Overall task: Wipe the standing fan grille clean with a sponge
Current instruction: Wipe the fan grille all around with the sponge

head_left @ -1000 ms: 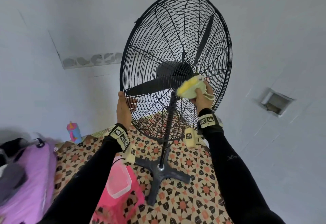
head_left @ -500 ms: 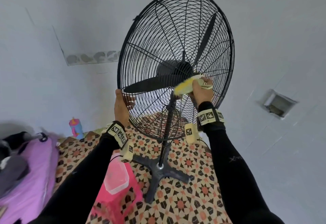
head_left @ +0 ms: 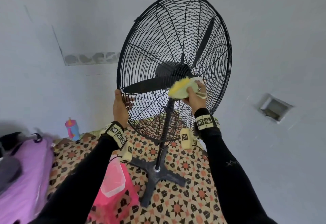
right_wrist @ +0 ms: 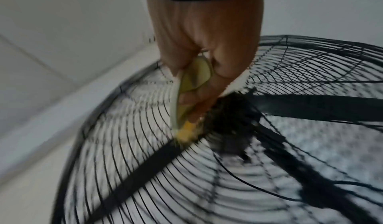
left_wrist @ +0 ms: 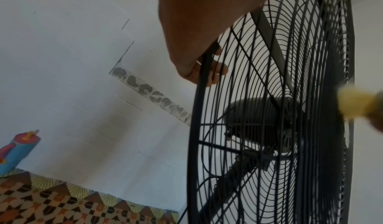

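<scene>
A black standing fan with a round wire grille (head_left: 169, 34) rises on a pole from a cross-shaped base (head_left: 157, 172). My left hand (head_left: 121, 103) grips the grille's left rim (left_wrist: 205, 66), with the fingers curled behind the wires. My right hand (head_left: 194, 96) holds a yellow and pale green sponge (head_left: 181, 89) and presses its yellow edge (right_wrist: 186, 132) against the front wires just below the dark hub (head_left: 178, 72). In the left wrist view the sponge (left_wrist: 352, 106) shows blurred at the right edge, beyond the grille.
A patterned mat (head_left: 176, 197) covers the floor under the fan. A pink stool with a clear tub (head_left: 114, 179) stands by my left arm. A blue and pink bottle (head_left: 72, 128) sits by the wall, and purple bedding (head_left: 23, 170) lies at the left.
The sponge has shifted slightly along the wires below the hub, with its face turning. My left hand has kept its hold on the rim. My view has tilted a little.
</scene>
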Demonstrator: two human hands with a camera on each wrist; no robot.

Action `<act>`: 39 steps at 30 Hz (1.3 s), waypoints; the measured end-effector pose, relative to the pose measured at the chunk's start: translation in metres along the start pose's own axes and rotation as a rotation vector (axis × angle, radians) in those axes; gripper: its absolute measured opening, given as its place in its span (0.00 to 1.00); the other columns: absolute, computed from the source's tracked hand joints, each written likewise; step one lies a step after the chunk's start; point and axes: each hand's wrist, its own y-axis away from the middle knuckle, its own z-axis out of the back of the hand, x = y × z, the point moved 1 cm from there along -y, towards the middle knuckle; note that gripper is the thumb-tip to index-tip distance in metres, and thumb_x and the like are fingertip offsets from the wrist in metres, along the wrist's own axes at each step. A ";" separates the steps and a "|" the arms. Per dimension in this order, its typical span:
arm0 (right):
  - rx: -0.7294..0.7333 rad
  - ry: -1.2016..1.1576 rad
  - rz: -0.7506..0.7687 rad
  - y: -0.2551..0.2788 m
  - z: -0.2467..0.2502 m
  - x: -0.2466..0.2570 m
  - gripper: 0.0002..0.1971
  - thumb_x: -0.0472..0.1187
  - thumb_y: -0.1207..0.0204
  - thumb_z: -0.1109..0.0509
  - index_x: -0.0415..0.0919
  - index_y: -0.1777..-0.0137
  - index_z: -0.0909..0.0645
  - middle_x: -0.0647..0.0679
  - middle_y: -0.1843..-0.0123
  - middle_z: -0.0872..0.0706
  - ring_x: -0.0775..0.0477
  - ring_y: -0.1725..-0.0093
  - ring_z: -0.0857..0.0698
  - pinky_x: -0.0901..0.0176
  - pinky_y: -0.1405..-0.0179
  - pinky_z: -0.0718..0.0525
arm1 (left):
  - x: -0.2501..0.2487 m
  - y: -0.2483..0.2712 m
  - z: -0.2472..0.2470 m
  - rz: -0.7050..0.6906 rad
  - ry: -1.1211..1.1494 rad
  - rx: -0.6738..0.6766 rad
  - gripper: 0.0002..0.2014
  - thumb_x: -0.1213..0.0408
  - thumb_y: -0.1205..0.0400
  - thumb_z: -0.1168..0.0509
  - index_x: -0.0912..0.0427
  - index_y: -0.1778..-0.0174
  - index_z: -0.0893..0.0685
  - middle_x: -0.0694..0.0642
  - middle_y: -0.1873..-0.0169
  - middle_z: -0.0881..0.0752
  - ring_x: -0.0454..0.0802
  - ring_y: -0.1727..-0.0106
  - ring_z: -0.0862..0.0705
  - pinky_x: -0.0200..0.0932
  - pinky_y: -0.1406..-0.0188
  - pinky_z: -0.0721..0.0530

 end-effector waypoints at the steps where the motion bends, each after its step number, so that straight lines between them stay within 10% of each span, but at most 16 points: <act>1: -0.029 0.107 -0.002 0.002 -0.001 -0.005 0.22 0.33 0.19 0.29 0.49 0.29 0.29 0.40 0.32 0.23 0.34 0.36 0.17 0.43 0.57 0.06 | 0.004 -0.005 0.001 0.021 -0.002 -0.003 0.51 0.14 0.23 0.61 0.48 0.22 0.18 0.55 0.29 0.13 0.58 0.25 0.17 0.64 0.17 0.27; 5: -0.211 0.142 -0.029 -0.001 0.004 0.005 0.19 0.35 0.21 0.25 0.42 0.32 0.23 0.39 0.38 0.15 0.39 0.45 0.11 0.60 0.74 0.12 | -0.008 0.004 0.002 -0.006 -0.062 -0.014 0.55 0.15 0.24 0.64 0.51 0.14 0.27 0.56 0.18 0.22 0.57 0.17 0.26 0.63 0.11 0.37; 10: -0.436 0.081 0.186 -0.005 0.005 0.018 0.22 0.35 0.22 0.27 0.44 0.29 0.23 0.47 0.45 0.16 0.45 0.50 0.11 0.61 0.69 0.10 | -0.011 0.007 0.002 -0.022 -0.005 0.024 0.50 0.18 0.20 0.62 0.49 0.13 0.29 0.57 0.17 0.23 0.58 0.16 0.26 0.63 0.12 0.36; 16: -0.037 0.256 0.028 0.008 0.018 -0.002 0.18 0.32 0.20 0.30 0.47 0.33 0.18 0.40 0.37 0.14 0.35 0.41 0.12 0.48 0.61 0.08 | 0.017 -0.015 0.007 0.014 -0.060 0.049 0.50 0.16 0.21 0.63 0.46 0.17 0.24 0.57 0.21 0.19 0.61 0.19 0.23 0.69 0.15 0.33; 21: -0.318 -0.083 0.065 0.009 0.022 0.010 0.24 0.30 0.22 0.29 0.44 0.27 0.22 0.42 0.32 0.21 0.39 0.39 0.18 0.52 0.64 0.07 | -0.003 0.001 0.003 -0.013 -0.022 0.068 0.49 0.17 0.21 0.61 0.51 0.26 0.19 0.60 0.32 0.12 0.64 0.29 0.16 0.70 0.21 0.25; 28: 0.024 0.322 0.015 0.036 0.002 -0.017 0.19 0.31 0.22 0.30 0.45 0.32 0.16 0.47 0.41 0.14 0.33 0.37 0.15 0.51 0.61 0.08 | -0.009 0.005 0.010 -0.019 -0.032 0.083 0.52 0.15 0.23 0.63 0.53 0.24 0.21 0.60 0.29 0.14 0.63 0.27 0.17 0.68 0.20 0.26; 34: -0.316 0.044 0.064 0.028 0.006 0.000 0.25 0.31 0.20 0.30 0.51 0.26 0.23 0.41 0.28 0.25 0.36 0.35 0.20 0.44 0.55 0.07 | -0.021 0.015 0.013 -0.065 -0.036 0.143 0.48 0.16 0.23 0.62 0.55 0.35 0.19 0.56 0.42 0.12 0.58 0.38 0.14 0.63 0.27 0.22; 39: 0.104 0.315 0.003 0.063 -0.013 -0.018 0.22 0.30 0.19 0.32 0.48 0.27 0.21 0.45 0.35 0.19 0.37 0.37 0.19 0.59 0.62 0.09 | -0.019 0.011 0.019 -0.027 -0.040 0.152 0.49 0.17 0.21 0.62 0.54 0.29 0.20 0.58 0.34 0.13 0.59 0.31 0.16 0.66 0.21 0.25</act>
